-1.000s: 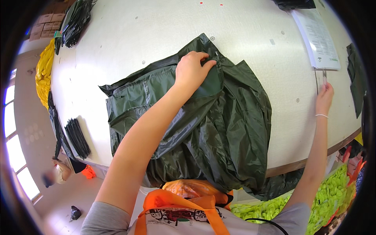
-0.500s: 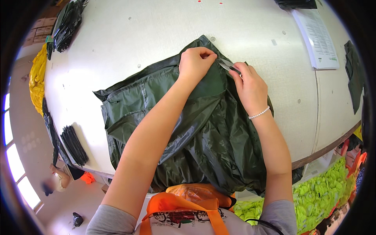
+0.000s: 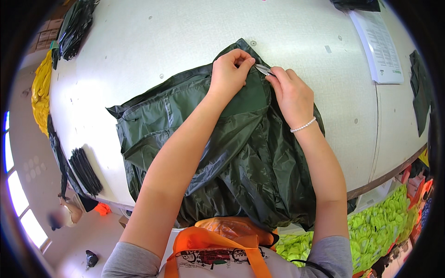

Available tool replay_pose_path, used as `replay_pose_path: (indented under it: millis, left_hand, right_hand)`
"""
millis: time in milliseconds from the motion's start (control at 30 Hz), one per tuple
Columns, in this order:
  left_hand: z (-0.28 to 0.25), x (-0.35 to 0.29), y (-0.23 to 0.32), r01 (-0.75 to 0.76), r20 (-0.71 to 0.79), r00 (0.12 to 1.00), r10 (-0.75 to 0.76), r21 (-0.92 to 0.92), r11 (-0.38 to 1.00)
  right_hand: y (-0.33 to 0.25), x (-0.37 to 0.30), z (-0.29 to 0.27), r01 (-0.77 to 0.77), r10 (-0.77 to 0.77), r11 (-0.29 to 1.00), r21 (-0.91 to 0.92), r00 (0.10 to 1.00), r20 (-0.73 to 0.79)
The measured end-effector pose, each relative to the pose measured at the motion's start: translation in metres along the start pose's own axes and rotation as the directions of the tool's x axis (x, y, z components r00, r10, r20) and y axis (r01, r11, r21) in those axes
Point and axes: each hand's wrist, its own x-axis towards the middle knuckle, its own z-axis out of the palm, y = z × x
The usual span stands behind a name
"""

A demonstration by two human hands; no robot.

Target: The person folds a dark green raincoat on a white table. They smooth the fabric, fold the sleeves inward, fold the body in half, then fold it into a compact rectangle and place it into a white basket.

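Observation:
A dark green, shiny waterproof garment (image 3: 232,139) lies crumpled across the table and hangs over its near edge. Near its far corner, my left hand (image 3: 226,76) pinches the edge of the fabric between thumb and fingertips. What else might be in that pinch is too small to tell. My right hand (image 3: 293,95), with a beaded bracelet at the wrist, is closed on small metal thread snips (image 3: 263,69). Their blades point left, right beside my left fingertips. Most of the snips' handle is hidden in my palm.
On the pale table (image 3: 194,32) lie a paper stack (image 3: 382,51) at far right, dark folded strips (image 3: 85,171) at left and a black bundle (image 3: 76,30) at far left. Yellow fabric (image 3: 41,92) hangs over the left edge. Bright green pieces (image 3: 375,227) fill the lower right.
The snips have shifted slightly up and left, closer to my left fingertips, and their blades look closer together. My left fingers have curled a little differently at the fabric edge.

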Motion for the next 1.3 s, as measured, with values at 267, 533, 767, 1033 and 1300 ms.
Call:
replay_pose_path:
  millis: [267,533,767,1033,1300]
  left_hand:
    - [-0.020,-0.045,0.026,-0.273,-0.129,0.945,0.299,0.187,0.944]
    - [-0.162,-0.343,0.000,0.236,0.307,0.844,-0.439,0.523,0.819]
    - [-0.221,-0.419,-0.038,0.568,-0.318,0.819,-0.478,0.565,0.598]
    - [-0.238,-0.266,-0.116,0.228,-0.539,0.735,-0.411,-0.374,0.899]
    - [-0.230,-0.259,-0.106,-0.105,-0.558,0.708,-0.433,-0.690,0.717]
  right_hand:
    - [0.012,-0.001,-0.019,-0.208,0.217,0.953,0.222,0.976,-0.019]
    - [0.193,-0.080,-0.076,-0.417,0.402,0.904,-0.097,0.905,-0.140]
    - [0.037,-0.069,-0.076,-0.068,0.061,0.993,-0.097,0.996,-0.068]
    - [-0.234,-0.153,0.017,0.539,-0.568,0.809,0.234,0.614,0.548]
    - [-0.168,-0.134,-0.009,-0.093,0.139,0.940,0.328,0.983,-0.121]
